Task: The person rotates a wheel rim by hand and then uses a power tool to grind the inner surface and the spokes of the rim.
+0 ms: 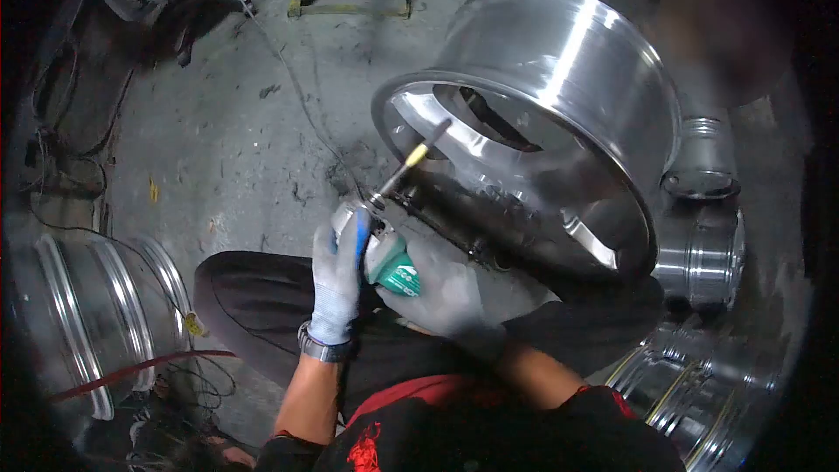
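My left hand (339, 275), in a grey glove with a watch at the wrist, is wrapped round the front of a green power tool (385, 255). Its body is gripped by my right hand (446, 288), also gloved and slightly blurred. From the tool's head a thin shaft with a yellow band (417, 156) and a dark tip points up and right, in front of the opening of a large shiny metal wheel rim (542, 52). Whether the tip touches the rim, I cannot tell. The rim lies tilted, its open side toward me.
More metal rims stand at the left (114, 297), at the right (702, 253) and at the lower right (690, 393). A metal stand (350, 11) is at the top. A cable (288, 70) runs across the grey floor to the tool. My legs are folded beneath my hands.
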The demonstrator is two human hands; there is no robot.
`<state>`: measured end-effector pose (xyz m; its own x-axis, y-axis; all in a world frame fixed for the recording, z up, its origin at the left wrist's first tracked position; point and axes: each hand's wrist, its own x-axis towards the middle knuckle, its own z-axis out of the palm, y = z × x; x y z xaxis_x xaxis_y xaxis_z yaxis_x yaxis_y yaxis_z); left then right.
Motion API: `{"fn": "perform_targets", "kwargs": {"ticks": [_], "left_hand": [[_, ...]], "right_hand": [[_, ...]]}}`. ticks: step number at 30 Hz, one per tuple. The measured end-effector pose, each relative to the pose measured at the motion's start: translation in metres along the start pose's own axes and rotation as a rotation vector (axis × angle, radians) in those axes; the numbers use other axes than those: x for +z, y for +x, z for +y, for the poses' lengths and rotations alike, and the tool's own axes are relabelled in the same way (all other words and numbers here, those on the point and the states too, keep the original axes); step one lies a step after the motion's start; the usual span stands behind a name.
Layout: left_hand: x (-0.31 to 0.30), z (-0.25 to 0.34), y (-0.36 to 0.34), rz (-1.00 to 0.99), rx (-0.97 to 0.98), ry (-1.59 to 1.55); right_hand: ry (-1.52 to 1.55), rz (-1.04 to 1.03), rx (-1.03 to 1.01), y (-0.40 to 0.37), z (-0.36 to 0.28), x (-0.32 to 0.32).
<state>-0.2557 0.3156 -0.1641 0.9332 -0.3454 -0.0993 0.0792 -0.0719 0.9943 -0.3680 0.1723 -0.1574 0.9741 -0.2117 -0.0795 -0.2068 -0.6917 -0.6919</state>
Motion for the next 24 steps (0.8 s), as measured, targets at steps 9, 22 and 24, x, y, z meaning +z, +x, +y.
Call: {"fn": "perform_targets", "kwargs": {"ticks": [9, 22, 24], "left_hand": [[-0.002, -0.015, 0.001, -0.015, 0.071, 0.076], [-0.016, 0.001, 0.013, -0.034, 0.458, 0.559], [-0.011, 0.002, 0.005, -0.067, 0.319, 0.396]], "right_hand": [[0.037, 0.016, 0.009, 0.000, -0.016, -0.017], [-0.134, 0.075, -0.018, 0.014, -0.013, 0.001], [-0.148, 0.031, -0.021, 0.004, -0.009, -0.004]]}}
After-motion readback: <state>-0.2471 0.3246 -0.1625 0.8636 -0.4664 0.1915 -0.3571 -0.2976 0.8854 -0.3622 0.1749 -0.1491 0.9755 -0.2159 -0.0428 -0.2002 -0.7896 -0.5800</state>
